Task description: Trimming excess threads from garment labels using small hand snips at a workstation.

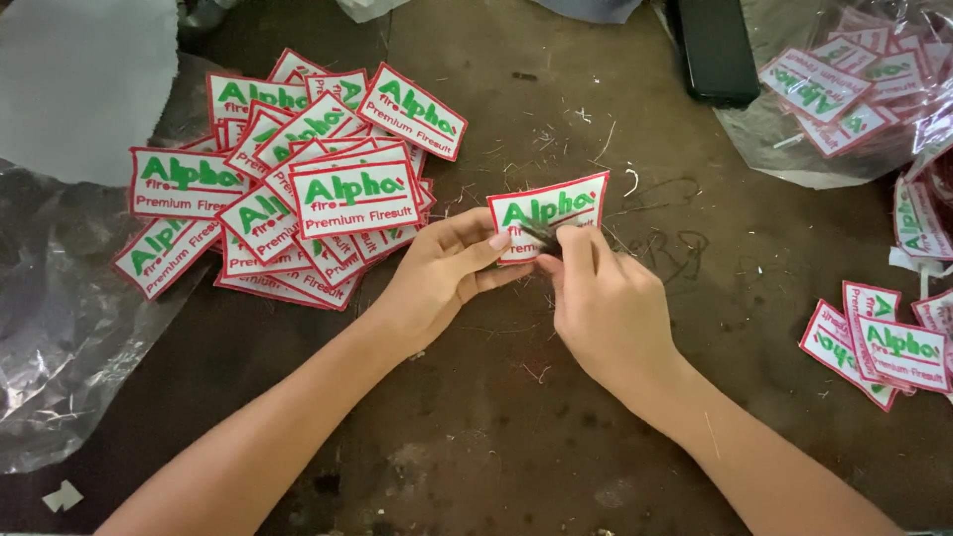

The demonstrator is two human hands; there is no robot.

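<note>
My left hand (437,278) pinches the lower left edge of a white rectangular cloth patch (552,203) with a red border and green lettering, held just above the brown table. My right hand (601,298) is closed around a small dark metal snipping tool (548,234) whose tip rests on the patch's face. The lower part of the patch is hidden behind my fingers.
A heap of the same patches (288,189) lies to the left. More patches (879,342) lie at the right edge, and others sit in a clear plastic bag (844,89) at top right. A black flat object (717,50) lies at the top. Crumpled plastic sheet (60,328) covers the left. Thread scraps (596,129) litter the table.
</note>
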